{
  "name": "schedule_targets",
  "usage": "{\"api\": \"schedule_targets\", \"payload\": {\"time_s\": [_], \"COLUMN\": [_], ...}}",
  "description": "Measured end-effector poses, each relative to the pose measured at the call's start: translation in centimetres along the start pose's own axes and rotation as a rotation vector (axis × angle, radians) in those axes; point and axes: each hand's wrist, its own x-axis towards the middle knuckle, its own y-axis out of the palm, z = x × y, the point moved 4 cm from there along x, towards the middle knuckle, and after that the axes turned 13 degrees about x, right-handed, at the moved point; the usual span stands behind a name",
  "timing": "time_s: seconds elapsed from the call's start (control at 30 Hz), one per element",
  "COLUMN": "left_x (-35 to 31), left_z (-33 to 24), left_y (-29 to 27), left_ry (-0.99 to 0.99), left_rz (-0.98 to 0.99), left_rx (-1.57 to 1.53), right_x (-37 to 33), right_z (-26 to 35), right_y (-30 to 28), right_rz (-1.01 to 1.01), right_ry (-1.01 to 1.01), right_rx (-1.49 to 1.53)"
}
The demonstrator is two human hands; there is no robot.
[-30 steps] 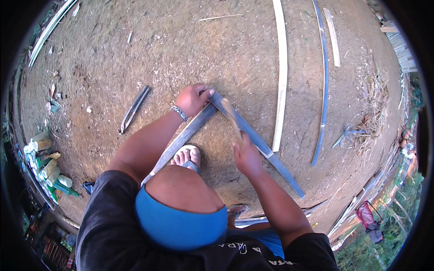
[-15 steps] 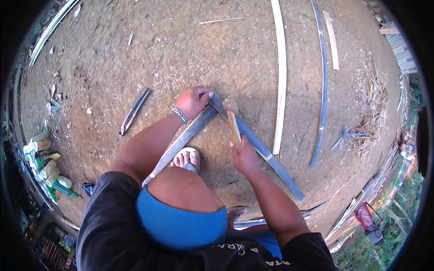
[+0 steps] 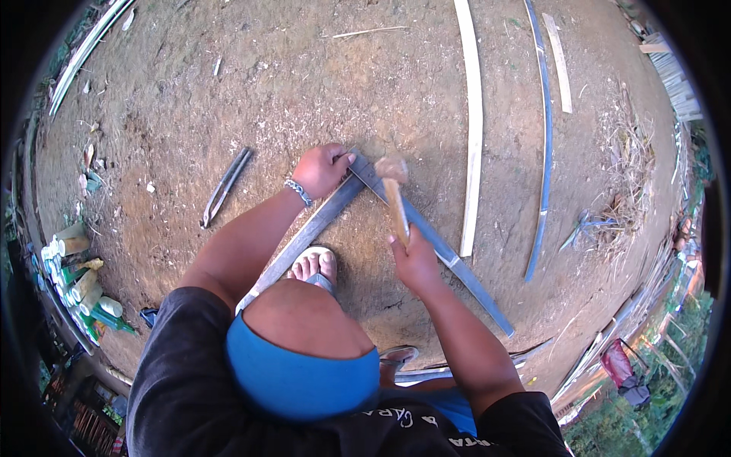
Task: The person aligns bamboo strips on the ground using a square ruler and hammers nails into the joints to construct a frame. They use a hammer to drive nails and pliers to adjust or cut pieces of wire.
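Observation:
My left hand is closed over the corner where two flat bamboo strips overlap, thumb and fingers pinching near their ends. One bamboo strip runs back toward my knee; the other bamboo strip, bluish-grey, slants to the near right and lies on top at the corner. In my right hand is a hammer by its pale wooden handle. Its brownish head is blurred and hangs just right of the overlap. Whether a nail sits under my left fingers cannot be made out.
Pincers lie on the dirt left of my left hand. A long pale strip and a bluish strip lie to the right. Plastic bottles cluster at far left. My sandalled foot stands between the joined strips.
The hammer's head has shifted slightly up and right, away from the overlap, and looks more blurred. My right hand has moved a little right; my left hand keeps its grip.

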Motion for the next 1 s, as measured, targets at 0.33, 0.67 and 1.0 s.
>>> {"api": "schedule_targets", "payload": {"time_s": [0.33,0.67,1.0], "left_x": [0.5,0.5,-0.5], "left_z": [0.3,0.4,0.2], "left_y": [0.1,-0.2,-1.0], "left_ry": [0.017,-0.015,-0.098], "left_rz": [0.049,0.155,0.077], "left_rx": [0.092,-0.012,-0.066], "right_x": [0.5,-0.9,-0.9], "right_z": [-1.1,1.7,3.2], "right_y": [1.3,0.5,-0.7], "right_rz": [0.058,-0.147,-0.113], "right_ry": [0.095,-0.079,0.036], "right_rx": [-0.160,0.286,0.176]}}
